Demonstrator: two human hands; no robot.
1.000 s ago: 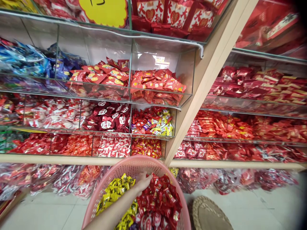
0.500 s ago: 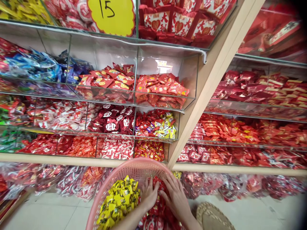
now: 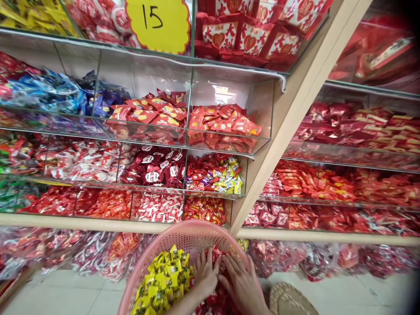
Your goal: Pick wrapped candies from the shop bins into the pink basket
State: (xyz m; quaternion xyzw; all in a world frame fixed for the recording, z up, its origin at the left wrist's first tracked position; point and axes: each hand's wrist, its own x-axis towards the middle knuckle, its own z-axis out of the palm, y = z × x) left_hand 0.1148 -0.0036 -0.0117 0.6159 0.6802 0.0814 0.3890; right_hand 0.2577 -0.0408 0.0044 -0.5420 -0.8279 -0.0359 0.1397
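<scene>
- Below tiers of clear-fronted candy bins (image 3: 157, 168), seen from the head camera, a person's two hands reach into a pink perforated basket (image 3: 179, 236) loaded with sweets of two colours.
- Left hand (image 3: 206, 272): palm down, fingers extended and slightly parted, resting among red-wrapped candies (image 3: 216, 302) toward the basket's far side. Its underside is hidden, so whether it grips any piece cannot be told.
- Right hand (image 3: 241, 280): just beside the left, back up, fingers long and loosely fanned. What lies beneath, held or not, is likewise out of sight.
- Red-wrapped candies occupy the basket's right part, largely covered by the hands; yellow-wrapped candies (image 3: 164, 282) heap on the left, near the left forearm (image 3: 188, 302).
- Behind the basket, a wooden ledge (image 3: 88, 222) runs above bagged candy (image 3: 126, 245). Overhead, a yellow price sign (image 3: 159, 24) reads "15."
- Risks, by judgement: a sideways sweep of the left forearm could push yellow pieces into the red, mixing the heaps. Slick-looking wrappers could slip between loosely parted fingers, and a hard shove by the right hand toward the rim could spill pieces onto the tiled floor (image 3: 72, 293).
</scene>
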